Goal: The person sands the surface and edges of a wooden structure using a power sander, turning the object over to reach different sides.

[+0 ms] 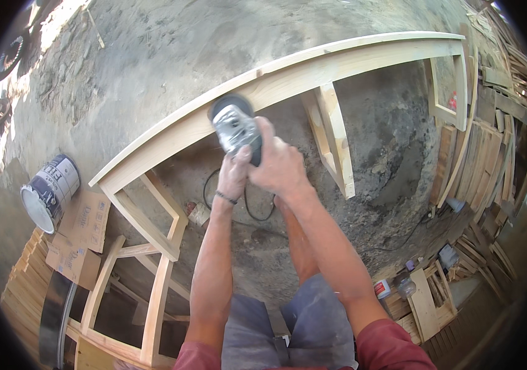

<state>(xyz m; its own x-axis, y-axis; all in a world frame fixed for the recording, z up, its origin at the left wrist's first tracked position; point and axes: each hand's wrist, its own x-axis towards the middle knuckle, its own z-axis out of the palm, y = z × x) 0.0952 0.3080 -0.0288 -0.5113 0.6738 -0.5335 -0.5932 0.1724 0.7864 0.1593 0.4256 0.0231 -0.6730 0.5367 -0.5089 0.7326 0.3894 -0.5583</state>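
Head view, one moment, entries by descending size. Item: dirt floor (171,55), grey and trodden, carrying everything else. Item: pale wooden frame (288,77), a long top rail with uprights and cross-pieces dropping from it, standing on the floor in front of the person; bare, unfinished timber. Item: stacked timber offcuts (498,154) along the right edge, more slats at lower left. Item: paint bucket (50,191), lying on its side by flattened cardboard (81,231), well apart from the work. Item: black power cable (257,209), looping on the floor below the tool. Item: handheld power sander (234,126), grey body with a dark round pad, its pad set against the top rail near mid-length. Item: right hand (279,163), fingers wrapped tight around the rear of the tool body. Item: left hand (234,172), closed on the underside of the same grip just beside the right, a band at the wrist. Both hands are together and clamped on the sander. Judged step: smoothing the face of the top rail, mid-pass. Judged next requirement: steady, even pressure with the pad kept flat, travelling along the rail's length, and the cable kept clear of the pad.
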